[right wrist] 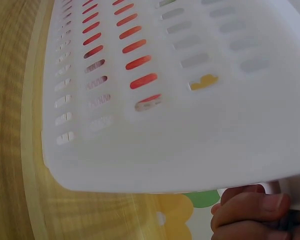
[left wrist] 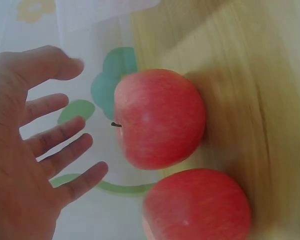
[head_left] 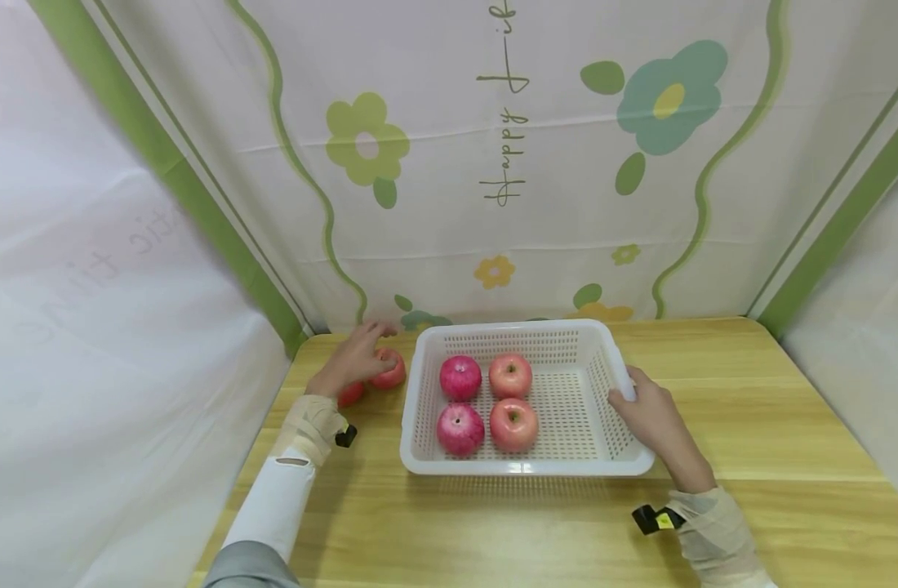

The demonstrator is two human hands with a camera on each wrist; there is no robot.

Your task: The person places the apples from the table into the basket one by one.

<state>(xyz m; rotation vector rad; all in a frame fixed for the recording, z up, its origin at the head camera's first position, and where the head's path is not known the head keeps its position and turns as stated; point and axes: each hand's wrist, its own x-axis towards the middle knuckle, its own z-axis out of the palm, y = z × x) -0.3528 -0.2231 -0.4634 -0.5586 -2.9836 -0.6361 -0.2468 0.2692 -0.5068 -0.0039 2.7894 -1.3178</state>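
A white slotted plastic basket point(head_left: 566, 467) stands on the table with several apples inside. Two dark pink apples point(head_left: 460, 377) lie in its left part, and two paler red apples point(head_left: 513, 425) sit beside them. My right hand point(head_left: 651, 412) grips the basket's right rim, its fingers curled at the edge in the right wrist view. Left of the basket, my left hand point(head_left: 357, 359) hovers over two red apples on the table. In the left wrist view its fingers are spread, apart from the nearer red apple point(left wrist: 160, 120); the other red apple point(left wrist: 197, 207) lies close by.
The wooden table point(head_left: 757, 425) meets a white curtain point(head_left: 434, 212) printed with flowers at the back. More white fabric point(head_left: 111, 327) hangs along the left side. Each wrist carries a small black camera point(head_left: 647, 519) strapped on with wrapping.
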